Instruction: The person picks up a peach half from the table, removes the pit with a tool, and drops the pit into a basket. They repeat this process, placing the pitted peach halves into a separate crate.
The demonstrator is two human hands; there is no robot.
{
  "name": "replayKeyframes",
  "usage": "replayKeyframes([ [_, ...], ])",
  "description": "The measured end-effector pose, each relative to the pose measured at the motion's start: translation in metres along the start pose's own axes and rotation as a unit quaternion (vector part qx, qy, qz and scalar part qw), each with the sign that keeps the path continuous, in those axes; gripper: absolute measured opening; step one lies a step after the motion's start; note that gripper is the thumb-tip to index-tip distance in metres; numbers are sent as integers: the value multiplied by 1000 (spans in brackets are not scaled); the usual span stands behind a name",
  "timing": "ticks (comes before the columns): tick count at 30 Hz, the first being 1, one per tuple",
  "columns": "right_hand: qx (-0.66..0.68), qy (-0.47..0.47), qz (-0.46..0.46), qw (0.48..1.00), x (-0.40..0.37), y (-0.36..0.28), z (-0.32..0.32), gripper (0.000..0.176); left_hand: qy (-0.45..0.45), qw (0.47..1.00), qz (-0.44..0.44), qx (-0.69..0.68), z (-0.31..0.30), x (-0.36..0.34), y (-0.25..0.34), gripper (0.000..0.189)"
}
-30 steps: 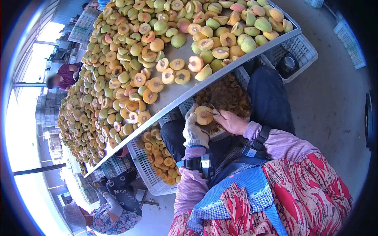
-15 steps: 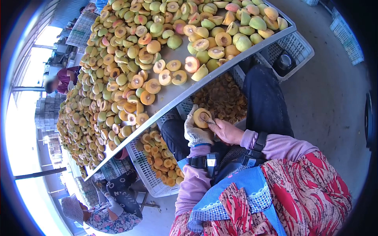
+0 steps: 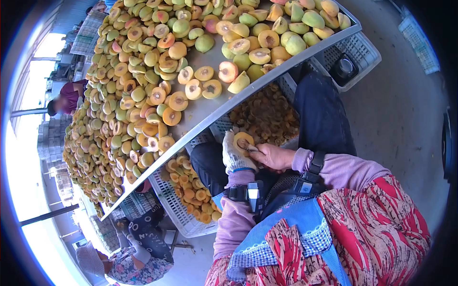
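The gloved left hand (image 3: 234, 158) cups a peach half (image 3: 240, 137) (pit (image 3: 244, 143) showing), the bare right hand (image 3: 274, 156) touching its edge.

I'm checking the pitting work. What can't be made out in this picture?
Head view:
tool in right hand: too small, mostly hidden by fingers.
peach half: skin side hidden by left hand.
pile of pits: partly hidden under the table edge.
table's far end: cut off by the frame.
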State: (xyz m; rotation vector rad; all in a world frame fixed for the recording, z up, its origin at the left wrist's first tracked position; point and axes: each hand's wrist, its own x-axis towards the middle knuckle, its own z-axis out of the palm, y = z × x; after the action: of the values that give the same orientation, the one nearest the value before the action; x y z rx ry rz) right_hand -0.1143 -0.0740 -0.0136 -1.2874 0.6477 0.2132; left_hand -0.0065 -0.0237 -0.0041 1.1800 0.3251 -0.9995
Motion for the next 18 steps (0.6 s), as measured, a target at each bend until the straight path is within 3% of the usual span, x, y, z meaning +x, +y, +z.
replayKeyframes([
  [3, 31, -22, 20, 999, 0, 3, -2, 39, 10, 1000, -3, 6, 1, 1, -3, 25],
  [5, 78, -49, 38, 995, -1, 5, 0, 38, -19, 963, 239, 122, -8, 14, -13, 21],
  [7, 113, -70, 65, 989, -2, 4, 1, 36, -4, 970, 222, 97, -8, 11, -10, 19],
  [9, 88, -75, 69, 991, -7, 4, -3, 36, -31, 999, 2, 33, -13, 15, -1, 19],
  [11, 61, -79, 71, 993, -8, 2, -12, 35, -84, 995, 17, 51, -21, 12, 1, 18],
  [12, 95, -141, 105, 980, -7, 0, -19, 35, -83, 980, 97, 151, -15, 5, 3, 15],
  [13, 130, -203, 138, 961, -8, 0, -23, 36, -79, 949, 174, 249, -13, 0, 3, 12],
  [15, 138, -212, 136, 958, -15, 1, -23, 37, -160, 899, 240, 330, -20, -4, -1, 5],
  [17, 219, -257, 177, 925, -19, 9, -22, 40, -256, 679, 506, 466, -25, 0, 4, 12],
  [18, 235, -261, 186, 918, -21, 10, -21, 40, -260, 723, 431, 473, -26, -4, 4, 10],
])
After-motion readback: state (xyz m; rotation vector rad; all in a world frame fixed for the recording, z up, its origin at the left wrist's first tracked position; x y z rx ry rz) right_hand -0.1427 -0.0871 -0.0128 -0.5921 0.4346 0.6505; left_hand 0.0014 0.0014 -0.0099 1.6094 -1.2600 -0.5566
